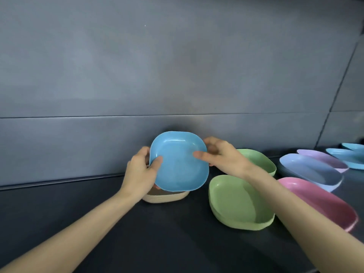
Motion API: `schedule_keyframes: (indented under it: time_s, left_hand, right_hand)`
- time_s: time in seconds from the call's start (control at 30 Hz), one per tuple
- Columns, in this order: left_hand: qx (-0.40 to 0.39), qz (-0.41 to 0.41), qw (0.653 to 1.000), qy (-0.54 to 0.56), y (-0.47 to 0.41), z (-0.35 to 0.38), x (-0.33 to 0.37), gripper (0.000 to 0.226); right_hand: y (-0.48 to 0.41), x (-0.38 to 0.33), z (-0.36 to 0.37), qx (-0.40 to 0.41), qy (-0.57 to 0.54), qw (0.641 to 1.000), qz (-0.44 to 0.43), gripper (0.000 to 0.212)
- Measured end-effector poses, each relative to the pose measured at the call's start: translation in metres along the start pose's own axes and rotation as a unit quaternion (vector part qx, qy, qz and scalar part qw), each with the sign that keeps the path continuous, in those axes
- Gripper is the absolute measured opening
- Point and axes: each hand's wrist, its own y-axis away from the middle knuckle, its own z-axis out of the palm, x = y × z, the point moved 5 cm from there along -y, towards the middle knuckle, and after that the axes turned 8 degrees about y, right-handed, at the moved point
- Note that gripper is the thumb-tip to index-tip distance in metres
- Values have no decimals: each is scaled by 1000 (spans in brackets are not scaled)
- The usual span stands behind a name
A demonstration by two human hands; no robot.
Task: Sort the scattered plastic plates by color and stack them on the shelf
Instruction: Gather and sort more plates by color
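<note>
Sky-blue rounded-square plastic plate (179,162) is up off the surface, tilted toward me, right above a beige plastic plate (165,197) that sits by the grey back wall. My left hand (140,172) clamps its left rim, thumb inside and fingers curled behind. My right hand (222,156) pinches the right rim the same way. I'd judge it light, stiff and a bit slick, so opposite rims are the place to hold. Moving outward on the dark shelf surface (118,233): a near pale green plate (236,203), a far pale green plate (260,160), then a pink plate (319,201) and a periwinkle plate (309,170) further right
</note>
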Motion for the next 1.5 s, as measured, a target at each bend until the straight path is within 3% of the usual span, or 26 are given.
schedule_keyframes:
  time_s: [0.17,0.47,0.77,0.93,1.3,1.5]
  left_hand:
    - [-52,14,998,43,9,67,25,11]
    - [-150,45,986,65,46,218,83,10]
    - [-172,48,984,20,65,351,109,20]
    - [-177,61,982,-19,37,403,122,26]
    - [-266,63,958,-85,-43,554,127,22]
    - [-299,67,947,-95,-61,631,126,35]
  right_hand:
    - [31,24,-54,89,52,995,3,17]
    - [107,119,-178,160,80,983,28,23]
    - [142,216,-267,145,64,986,56,21]
    - [126,255,-304,160,78,982,61,20]
    - [85,372,-393,202,119,963,134,31]
    - [73,442,-431,168,112,964,170,38]
